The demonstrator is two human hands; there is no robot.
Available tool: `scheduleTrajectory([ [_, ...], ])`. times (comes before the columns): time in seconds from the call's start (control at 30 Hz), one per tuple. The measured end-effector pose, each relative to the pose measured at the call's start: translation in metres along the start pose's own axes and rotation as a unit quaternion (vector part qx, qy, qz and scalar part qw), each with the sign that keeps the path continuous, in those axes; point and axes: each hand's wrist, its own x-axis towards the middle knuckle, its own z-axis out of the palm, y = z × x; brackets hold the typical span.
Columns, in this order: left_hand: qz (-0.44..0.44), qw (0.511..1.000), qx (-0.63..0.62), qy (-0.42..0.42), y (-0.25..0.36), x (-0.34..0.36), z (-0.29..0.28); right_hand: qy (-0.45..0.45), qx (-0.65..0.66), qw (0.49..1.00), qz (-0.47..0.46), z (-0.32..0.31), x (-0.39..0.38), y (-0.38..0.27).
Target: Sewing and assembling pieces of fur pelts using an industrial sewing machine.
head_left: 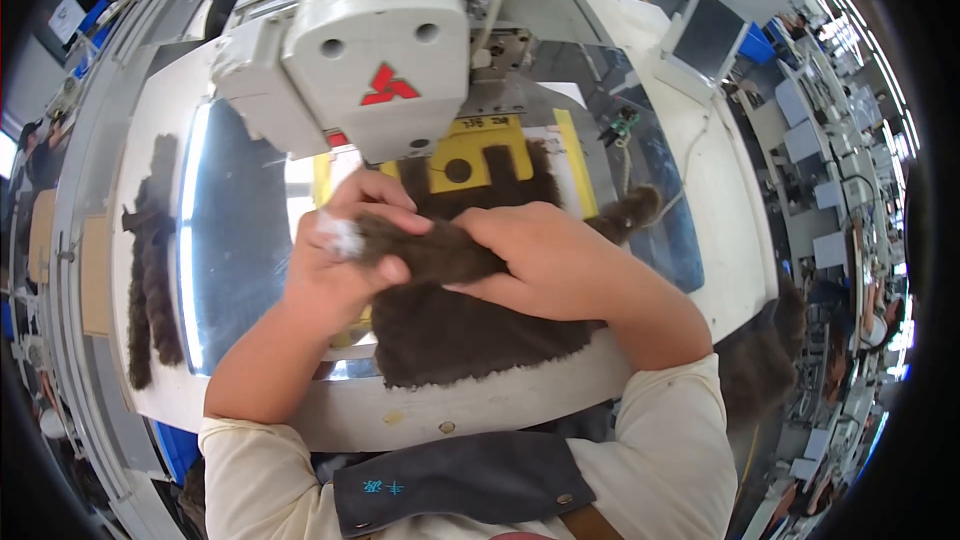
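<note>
In front of my chest I hold a small dark brown plush piece (pixel 430 258), shaped like a short tube or folded strip. My left hand (pixel 325 260) pinches its left end with thumb and fingers, where a white fluffy bit (pixel 342 238) shows. Gripped from the other side by my right hand (pixel 550 258), the piece runs under the fingers and is partly hidden. Beneath both hands a larger brown plush panel (pixel 480 340) lies flat, its front edge ragged. The panel's far part lies by a yellow template plate (pixel 470 148) with a round hole.
A white sewing machine head (pixel 370 50) stands over the far side of the work. Brown plush strips (pixel 155 270) lie at the table's left; another plush end (pixel 635 208) is by my right forearm. A thread stand (pixel 622 130) and a screen (pixel 708 40) are farther right.
</note>
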Motion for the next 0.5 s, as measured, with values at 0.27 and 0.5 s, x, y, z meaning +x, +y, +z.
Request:
scheduleTrajectory([
  [0.27, -0.034, 0.969, -0.214, 0.118, 0.003, 0.009, 0.009, -0.009, -0.092, 0.994, 0.066, -0.015, -0.01, 0.004],
  [0.5, 0.017, 0.96, -0.211, 0.186, 0.02, 0.011, -0.027, -0.104, -0.04, 0.993, 0.027, -0.011, -0.012, -0.006],
])
